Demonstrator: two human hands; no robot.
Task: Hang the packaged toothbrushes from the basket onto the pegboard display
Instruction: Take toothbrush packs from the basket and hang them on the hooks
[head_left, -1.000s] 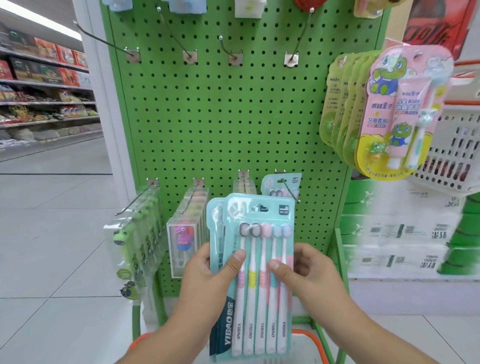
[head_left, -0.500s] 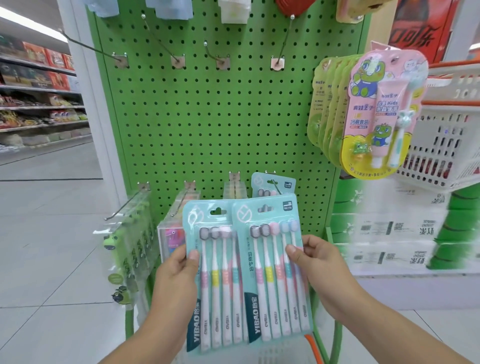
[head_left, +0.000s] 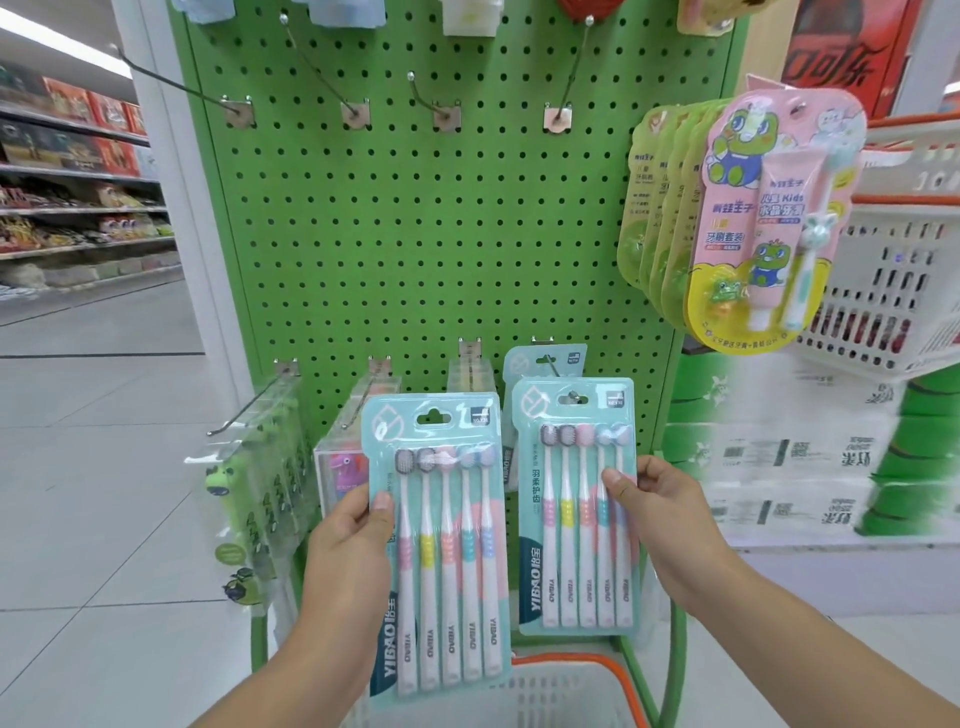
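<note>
While the right hand (head_left: 657, 512) pinches the right toothbrush pack (head_left: 576, 512), centre its hang hole on the lower-centre hook (head_left: 550, 366); the left hand (head_left: 353, 540) pinches the other pack (head_left: 434, 545).

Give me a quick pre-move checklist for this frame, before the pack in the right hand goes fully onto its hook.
1. Right hand has a firm hold on the right toothbrush pack: ok, thumb on the front, fingers behind.
2. Hang hole lined up with the lower right hook: ok, the hook tip shows in the hole.
3. Pack seated fully on the hook: cannot tell.
4. Room on that hook: ok, only one hung teal pack is seen behind.
5. Left hand keeps the left toothbrush pack clear of the hook: ok, it is held off to the left.
6. More packs left in the basket: cannot tell.
</note>
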